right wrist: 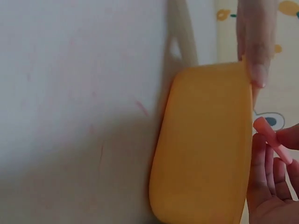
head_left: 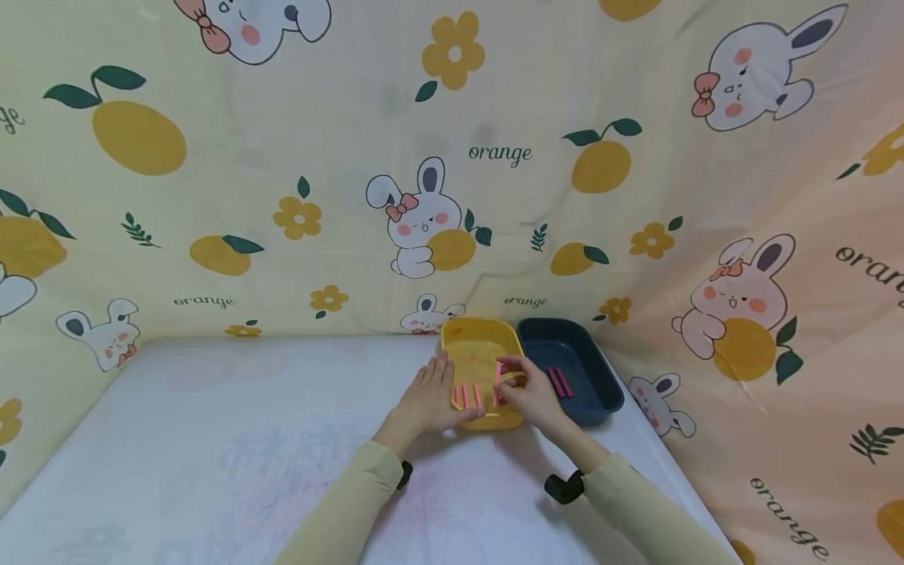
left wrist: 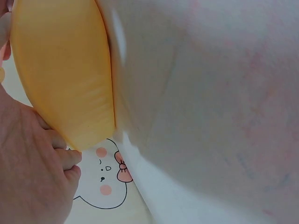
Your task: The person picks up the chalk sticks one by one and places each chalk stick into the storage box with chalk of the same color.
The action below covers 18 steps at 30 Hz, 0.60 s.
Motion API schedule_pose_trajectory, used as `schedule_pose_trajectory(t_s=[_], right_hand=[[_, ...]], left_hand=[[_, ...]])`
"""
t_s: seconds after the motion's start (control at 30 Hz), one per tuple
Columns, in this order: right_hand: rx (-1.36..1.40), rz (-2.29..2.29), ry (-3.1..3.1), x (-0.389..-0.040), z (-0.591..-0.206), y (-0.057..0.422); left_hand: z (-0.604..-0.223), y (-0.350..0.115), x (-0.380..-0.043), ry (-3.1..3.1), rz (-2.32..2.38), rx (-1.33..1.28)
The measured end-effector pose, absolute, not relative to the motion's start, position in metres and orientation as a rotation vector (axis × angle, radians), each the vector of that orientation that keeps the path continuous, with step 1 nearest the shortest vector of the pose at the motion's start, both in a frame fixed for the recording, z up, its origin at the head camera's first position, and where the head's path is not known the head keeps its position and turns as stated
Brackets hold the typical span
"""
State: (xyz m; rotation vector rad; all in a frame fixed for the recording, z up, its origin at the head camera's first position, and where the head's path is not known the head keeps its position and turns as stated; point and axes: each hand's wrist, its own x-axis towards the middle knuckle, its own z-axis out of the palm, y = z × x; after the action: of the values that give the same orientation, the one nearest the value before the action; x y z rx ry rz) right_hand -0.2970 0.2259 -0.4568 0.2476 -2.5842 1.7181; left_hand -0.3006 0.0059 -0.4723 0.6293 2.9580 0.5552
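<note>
My left hand (head_left: 426, 399) rests over the left rim and near corner of a yellow tray (head_left: 483, 349), fingers lying along the side and thumb stretched across the front. Between thumb and fingers, my right hand (head_left: 534, 399) pinches a pink stick (right wrist: 262, 126) that looks like chalk, over the right part of that tray. Several similar pink sticks (head_left: 466, 395) lie side by side in the yellow tray's near left part. Two darker pink sticks (head_left: 559, 383) are in a dark blue tray (head_left: 575, 345) beside it. Its right-hand neighbour position leaves both trays nearly touching.
The trays stand at the back right of a white table (head_left: 233, 439) with faint coloured smudges. Behind and to the right hangs a printed cloth (head_left: 339, 259). Black wrist bands (head_left: 565, 488) show at both sleeve ends.
</note>
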Motion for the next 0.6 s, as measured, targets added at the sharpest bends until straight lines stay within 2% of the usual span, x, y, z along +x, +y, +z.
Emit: schedule_pose_trajectory(t_s=[0.6], right_hand=[[0.258,1.545,-2.928,-0.326,-0.456,0.222]], left_hand=[[-0.472,0.004,-0.302,2.95,0.549,0.642]])
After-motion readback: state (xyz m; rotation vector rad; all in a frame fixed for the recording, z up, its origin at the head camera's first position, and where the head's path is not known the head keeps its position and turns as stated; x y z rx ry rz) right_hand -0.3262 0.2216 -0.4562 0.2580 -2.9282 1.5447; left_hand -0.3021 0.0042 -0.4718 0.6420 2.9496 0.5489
